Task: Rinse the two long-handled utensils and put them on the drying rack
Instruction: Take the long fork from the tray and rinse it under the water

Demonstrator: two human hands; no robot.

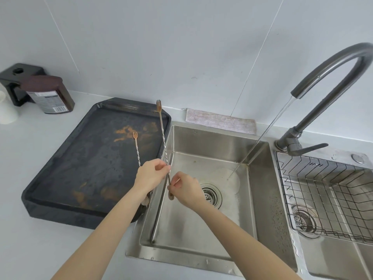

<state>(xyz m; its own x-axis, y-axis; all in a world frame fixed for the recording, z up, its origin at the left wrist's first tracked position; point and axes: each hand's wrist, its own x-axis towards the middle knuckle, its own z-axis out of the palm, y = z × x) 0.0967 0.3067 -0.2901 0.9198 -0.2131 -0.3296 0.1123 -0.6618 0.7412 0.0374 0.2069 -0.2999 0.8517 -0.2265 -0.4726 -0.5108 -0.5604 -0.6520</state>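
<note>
Two thin twisted-metal utensils have copper fork tips pointing up. The longer utensil (163, 138) rises over the sink's left rim. My right hand (186, 189) pinches its lower end, and the fingertips of my left hand (150, 174) touch its stem. The shorter utensil (136, 147) stands over the dark tray and passes behind my left hand, which is closed on it; its bottom end shows below my wrist. The wire drying rack (323, 190) sits in the right basin, far from both hands. Both hands are left of the water stream (260, 138).
The grey faucet (314, 77) runs water into the steel left basin (201, 219), beside the drain (211, 196). A stained dark tray (84, 158) lies left of the sink. A cloth (220, 120) lies behind it. A brown bottle (48, 93), black holder and white cup stand at the far left.
</note>
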